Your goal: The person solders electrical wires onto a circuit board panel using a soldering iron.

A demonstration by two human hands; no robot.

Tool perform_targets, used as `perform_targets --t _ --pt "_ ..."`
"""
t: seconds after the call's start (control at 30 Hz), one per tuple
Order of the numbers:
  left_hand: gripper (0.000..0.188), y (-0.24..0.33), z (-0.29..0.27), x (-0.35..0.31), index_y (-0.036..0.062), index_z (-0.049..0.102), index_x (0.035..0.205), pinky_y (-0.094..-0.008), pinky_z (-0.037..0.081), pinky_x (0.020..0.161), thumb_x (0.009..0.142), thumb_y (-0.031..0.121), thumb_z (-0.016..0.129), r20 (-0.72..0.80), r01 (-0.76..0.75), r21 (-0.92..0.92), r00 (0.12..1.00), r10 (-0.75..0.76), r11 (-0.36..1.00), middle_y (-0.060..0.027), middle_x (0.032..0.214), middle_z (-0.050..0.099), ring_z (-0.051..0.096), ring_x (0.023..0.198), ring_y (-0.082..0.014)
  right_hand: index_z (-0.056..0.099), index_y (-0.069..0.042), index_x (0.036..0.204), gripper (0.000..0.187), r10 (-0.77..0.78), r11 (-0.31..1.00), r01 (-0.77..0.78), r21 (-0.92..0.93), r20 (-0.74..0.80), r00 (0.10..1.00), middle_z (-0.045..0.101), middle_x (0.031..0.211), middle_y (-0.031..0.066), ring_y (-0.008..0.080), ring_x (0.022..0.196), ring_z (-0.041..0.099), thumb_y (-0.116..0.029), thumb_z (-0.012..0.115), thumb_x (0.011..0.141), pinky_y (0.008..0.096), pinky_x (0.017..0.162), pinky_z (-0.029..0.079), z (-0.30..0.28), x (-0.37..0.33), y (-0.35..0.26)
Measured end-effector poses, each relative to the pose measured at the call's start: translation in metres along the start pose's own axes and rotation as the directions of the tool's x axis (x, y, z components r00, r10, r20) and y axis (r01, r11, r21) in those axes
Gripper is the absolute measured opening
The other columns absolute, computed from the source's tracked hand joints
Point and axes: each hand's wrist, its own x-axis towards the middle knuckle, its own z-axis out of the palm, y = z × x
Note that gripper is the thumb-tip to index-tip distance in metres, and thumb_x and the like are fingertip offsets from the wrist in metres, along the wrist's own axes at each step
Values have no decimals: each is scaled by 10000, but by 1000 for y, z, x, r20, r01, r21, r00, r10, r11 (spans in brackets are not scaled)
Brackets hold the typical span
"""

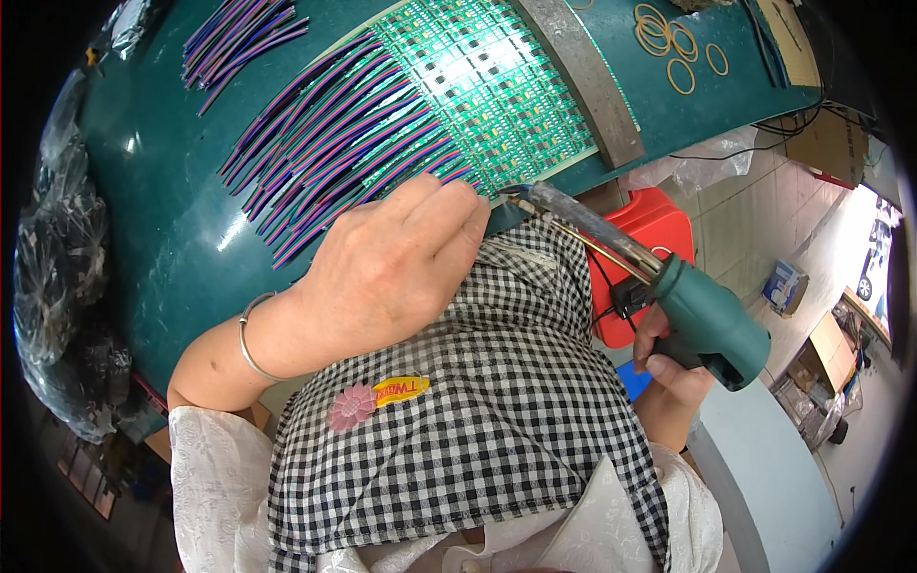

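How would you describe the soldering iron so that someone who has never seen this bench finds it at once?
Start at the green table and find the circuit panel near its front edge. The soldering iron runs from there to the right hand; its teal handle and metal barrel match nothing nearby.

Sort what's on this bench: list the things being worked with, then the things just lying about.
In use:
soldering iron in the right hand
green circuit panel
ribbon wires under the left hand
metal bar across the panel

Lying about:
rubber bands
spare wire bundle
plastic bags
red stool
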Motion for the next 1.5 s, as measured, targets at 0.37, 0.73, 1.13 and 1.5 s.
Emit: perform_targets --t 0.37,0.73,1.13,1.5 --pt "311 0 1 1 -78 660 1066 -324 495 578 774 24 627 0 -19 1 1000 19 1000 -113 919 582 584 712 -231 509 108 1250 675 9 1000 -9 -2 -27 1000 571 648 111 177 442 508 -158 733 671 272 396 418 2 -7 0" --pt "315 2 1 0 -98 648 1055 -320 494 548 756 0 663 6 4 -34 1000 -4 999 -126 896 567 579 703 -230 476 155 1236 685 77 989 -62 133 -112 991 563 648 130 173 421 496 -182 735 699 256 386 432 5 -1 -11" --pt "341 5 4 0 -117 640 1068 -323 509 555 741 -25 665 -2 4 2 1000 -4 1000 -140 912 570 598 734 -241 493 115 1247 691 95 993 -86 87 -112 989 564 662 135 176 428 496 -162 736 663 263 379 426 6 -7 -2" --pt "373 8 2 -1 -116 643 1089 -314 511 551 727 -34 667 16 -13 96 1000 11 995 -137 939 581 607 748 -238 528 142 1148 594 82 981 -65 183 -89 993 584 739 165 187 426 510 -152 735 676 267 384 427 2 0 -12"
